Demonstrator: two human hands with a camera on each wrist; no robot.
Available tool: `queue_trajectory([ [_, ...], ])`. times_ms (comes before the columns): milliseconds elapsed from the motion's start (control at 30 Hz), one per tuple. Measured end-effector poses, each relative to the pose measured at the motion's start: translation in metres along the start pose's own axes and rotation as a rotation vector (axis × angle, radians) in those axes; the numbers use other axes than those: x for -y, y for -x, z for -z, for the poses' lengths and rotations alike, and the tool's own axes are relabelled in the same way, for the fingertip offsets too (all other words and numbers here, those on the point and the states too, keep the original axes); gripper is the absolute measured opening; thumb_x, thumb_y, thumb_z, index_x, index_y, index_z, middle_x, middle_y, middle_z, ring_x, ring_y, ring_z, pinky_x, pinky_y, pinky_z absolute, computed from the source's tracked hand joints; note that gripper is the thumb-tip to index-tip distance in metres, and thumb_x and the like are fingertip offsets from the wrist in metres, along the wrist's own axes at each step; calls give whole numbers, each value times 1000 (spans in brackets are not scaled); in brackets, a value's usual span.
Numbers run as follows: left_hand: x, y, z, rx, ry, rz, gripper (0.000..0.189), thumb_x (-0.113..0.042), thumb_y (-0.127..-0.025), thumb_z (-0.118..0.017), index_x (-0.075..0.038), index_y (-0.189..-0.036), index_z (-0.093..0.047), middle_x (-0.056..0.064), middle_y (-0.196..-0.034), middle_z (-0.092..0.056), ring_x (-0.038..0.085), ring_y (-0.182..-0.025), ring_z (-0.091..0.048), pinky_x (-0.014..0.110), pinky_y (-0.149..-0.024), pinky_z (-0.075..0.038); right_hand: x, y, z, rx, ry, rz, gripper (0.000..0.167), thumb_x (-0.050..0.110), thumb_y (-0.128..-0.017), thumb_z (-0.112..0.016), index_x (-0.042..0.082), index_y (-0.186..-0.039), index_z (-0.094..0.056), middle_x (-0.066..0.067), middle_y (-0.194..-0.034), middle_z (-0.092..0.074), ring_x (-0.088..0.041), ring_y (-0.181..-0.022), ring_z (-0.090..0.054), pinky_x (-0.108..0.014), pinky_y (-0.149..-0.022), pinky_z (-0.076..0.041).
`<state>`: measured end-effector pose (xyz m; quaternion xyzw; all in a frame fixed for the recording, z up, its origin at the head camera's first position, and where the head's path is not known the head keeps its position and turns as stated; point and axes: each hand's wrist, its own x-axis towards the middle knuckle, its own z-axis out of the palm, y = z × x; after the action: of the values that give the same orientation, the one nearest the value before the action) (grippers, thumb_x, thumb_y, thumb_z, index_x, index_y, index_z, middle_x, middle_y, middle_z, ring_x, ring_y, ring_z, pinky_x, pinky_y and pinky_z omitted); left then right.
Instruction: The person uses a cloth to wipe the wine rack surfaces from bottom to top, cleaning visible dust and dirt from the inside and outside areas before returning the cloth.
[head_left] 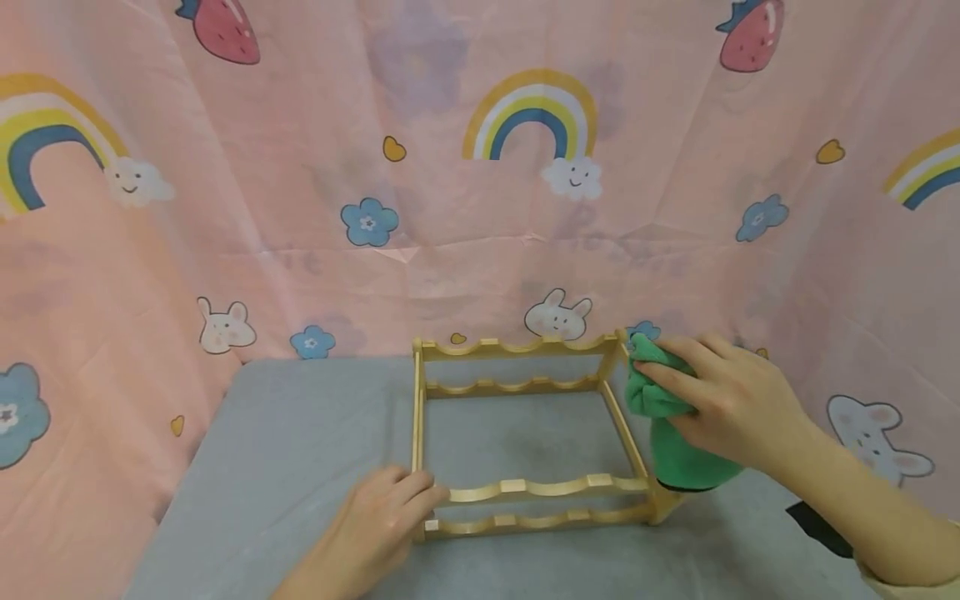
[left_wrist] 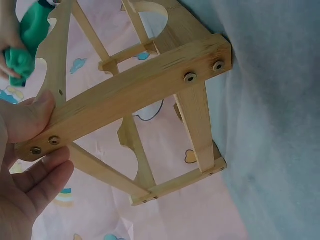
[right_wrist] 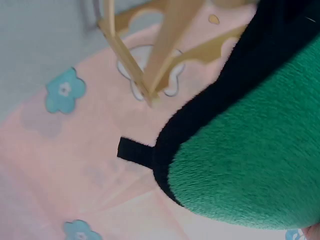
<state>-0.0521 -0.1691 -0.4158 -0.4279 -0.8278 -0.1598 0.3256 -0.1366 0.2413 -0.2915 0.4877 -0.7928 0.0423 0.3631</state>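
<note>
A light wooden bottle rack [head_left: 513, 492] with scalloped rails in two levels stands on the grey-covered table. My left hand [head_left: 378, 521] grips its near left corner. In the left wrist view the thumb [left_wrist: 37, 117] lies on one side of an end bar [left_wrist: 130, 85] with bolt heads, the fingers on the other. At the rack's right side, my right hand [head_left: 738, 400] holds a bunched green cloth [head_left: 686, 454] by the far right corner post. Whether the cloth touches the post is hard to tell. Black edging and a small loop show on the cloth [right_wrist: 250, 155] in the right wrist view.
A pink curtain [head_left: 465, 275] printed with rainbows, rabbits and flowers hangs behind the table and along both sides. The grey table cover [head_left: 300, 450] extends left of the rack. Below my right forearm a dark object [head_left: 821, 529] shows partly.
</note>
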Motion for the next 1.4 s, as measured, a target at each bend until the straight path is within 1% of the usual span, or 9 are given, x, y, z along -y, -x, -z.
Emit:
queue_trajectory([
  [67, -2, 2, 2, -11, 12, -5, 20, 0, -90, -61, -14, -96, -72, -5, -86, -64, 13, -69, -56, 22, -59, -49, -5, -12, -1, -6, -11, 22, 45, 12, -76, -56, 9, -116, -77, -20, -116, -69, -35, -77, -60, -47, -43, -50],
  [200, -3, 6, 4, -23, 44, -6, 30, 5, -90, -51, -15, -94, -74, -5, -85, -64, 12, -69, -54, 22, -62, -51, -12, -37, -4, -1, -28, 77, 59, 3, -59, -70, 8, -118, -77, -20, -123, -69, -35, -80, -61, -45, -48, -53],
  [300, -4, 8, 7, -16, 60, -9, 37, 8, -88, -44, -15, -93, -74, -6, -85, -63, 11, -69, -52, 21, -62, -50, -15, -53, -11, 11, -33, 125, 60, 1, -59, -76, 7, -119, -77, -19, -124, -68, -36, -86, -63, -45, -55, -57],
  [500, -4, 9, 11, -2, 72, -14, 38, 12, -71, -63, -15, -95, -73, -6, -84, -63, 10, -69, -54, 19, -62, -50, -11, -77, -38, 32, -43, 184, 58, -1, -59, -86, 7, -116, -78, -15, -123, -67, -33, -97, -65, -41, -64, -60],
  [633, -6, 10, 12, 12, 78, -4, 39, 11, -67, -73, -15, -97, -74, -5, -85, -64, 10, -71, -57, 18, -62, -51, -4, -88, -64, 69, -62, 208, 54, -1, -61, -88, 9, -113, -77, -13, -121, -66, -30, -94, -63, -37, -65, -59],
  [867, -8, 10, 12, 9, 76, 5, 24, 1, -89, -61, -16, -99, -74, -6, -88, -65, 10, -73, -59, 19, -65, -53, 21, -101, -111, 171, -88, 284, 44, 10, -72, -94, 11, -112, -77, -8, -118, -65, -23, -90, -57, -29, -64, -54],
  [933, -8, 9, 12, 15, 80, 14, 24, 0, -90, -61, -16, -100, -75, -6, -88, -65, 10, -74, -60, 20, -65, -54, 29, -103, -122, 208, -82, 322, 38, 9, -76, -91, 14, -112, -77, -5, -116, -64, -20, -89, -56, -26, -62, -52],
  [1167, -9, 9, 13, 26, 108, 36, 31, 2, -76, -77, -16, -101, -76, -6, -91, -67, 10, -78, -63, 20, -67, -54, 52, -101, -160, 330, 27, 406, 25, 14, -97, -75, 19, -121, -77, 0, -118, -63, -14, -81, -48, -21, -58, -41],
  [1400, -8, 9, 14, 30, 92, 40, 34, 3, -74, -73, -16, -102, -75, -5, -92, -66, 11, -79, -62, 22, -66, -54, 62, -95, -205, 393, 84, 441, 31, 16, -100, -72, 18, -131, -73, -3, -124, -62, -12, -84, -54, -18, -59, -45],
])
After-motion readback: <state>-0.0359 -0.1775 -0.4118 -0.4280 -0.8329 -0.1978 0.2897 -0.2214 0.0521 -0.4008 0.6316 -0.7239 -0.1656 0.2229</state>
